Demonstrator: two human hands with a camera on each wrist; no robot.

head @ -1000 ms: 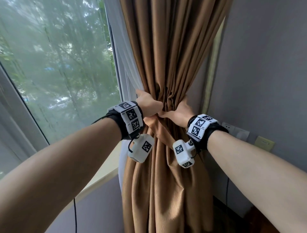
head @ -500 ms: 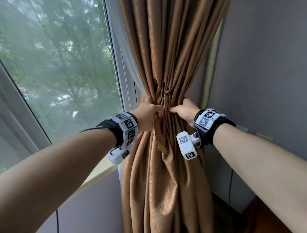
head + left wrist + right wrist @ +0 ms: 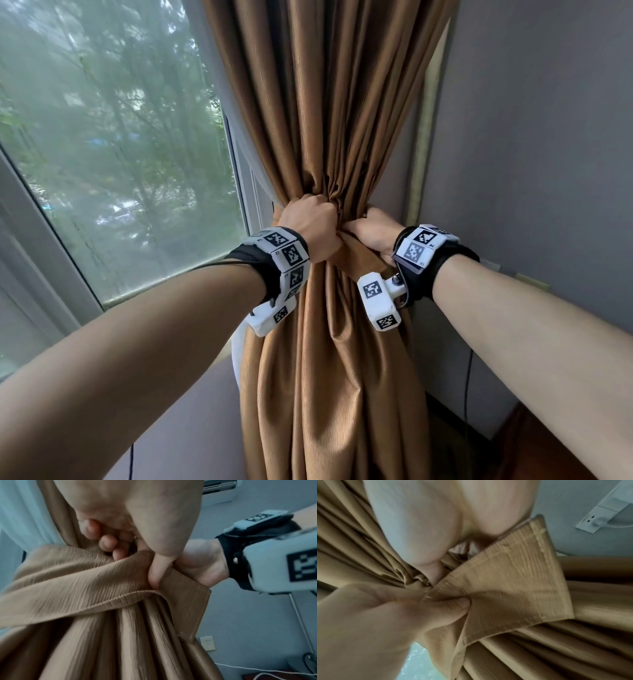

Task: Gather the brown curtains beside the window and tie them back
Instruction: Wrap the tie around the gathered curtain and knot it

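The brown curtain (image 3: 329, 359) hangs gathered into a tight waist beside the window. A matching brown tie-back band (image 3: 358, 260) wraps that waist. My left hand (image 3: 310, 222) is a fist at the waist, fingers (image 3: 109, 543) curled into the folds, thumb (image 3: 157, 573) pinching the band (image 3: 72, 577). My right hand (image 3: 371, 233) grips the band from the right side; its stitched end (image 3: 518, 582) sticks out under the palm (image 3: 419, 520). The two hands touch. The back of the bundle is hidden.
The window (image 3: 102, 154) fills the left, with a white sheer curtain (image 3: 239, 342) behind the brown one. A grey wall (image 3: 531, 171) stands to the right with a wall socket (image 3: 534, 282) and a black cable (image 3: 467, 394). Wooden floor (image 3: 555, 445) lies below.
The band, which hung straight down between my hands, now lies crosswise under my right hand. Both hands have closed into tighter fists against the curtain's waist.
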